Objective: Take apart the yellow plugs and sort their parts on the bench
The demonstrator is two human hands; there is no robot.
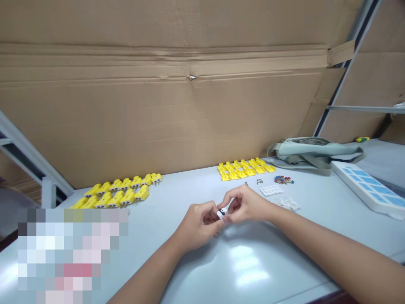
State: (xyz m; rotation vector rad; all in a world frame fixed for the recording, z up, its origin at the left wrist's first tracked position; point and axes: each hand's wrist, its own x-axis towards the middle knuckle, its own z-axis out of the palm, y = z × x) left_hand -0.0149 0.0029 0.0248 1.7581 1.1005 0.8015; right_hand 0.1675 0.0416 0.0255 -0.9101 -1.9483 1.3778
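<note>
Near the middle of the table, my left hand point(202, 221) pinches a small white plastic part point(222, 213) with a dark strip in it. My right hand point(242, 206) meets it from the other side, with thumb and fingertips closed on the same part. Fingers cover much of the piece, so its full shape is hidden. Just beyond my right hand lie white plastic parts point(272, 190) in a group, with more white pieces point(287, 204) nearer. Small metal pieces point(259, 181) and a pile of red- and blue-ended pieces point(284, 180) lie behind them.
Yellow plug-like bodies point(115, 198) with pins stand in rows at the left. Open yellow shells point(242, 171) are lined up at the back. To the right are a pale green bag point(303, 150) and a white-and-blue panel point(370, 185). A cardboard wall point(190, 118) borders the table.
</note>
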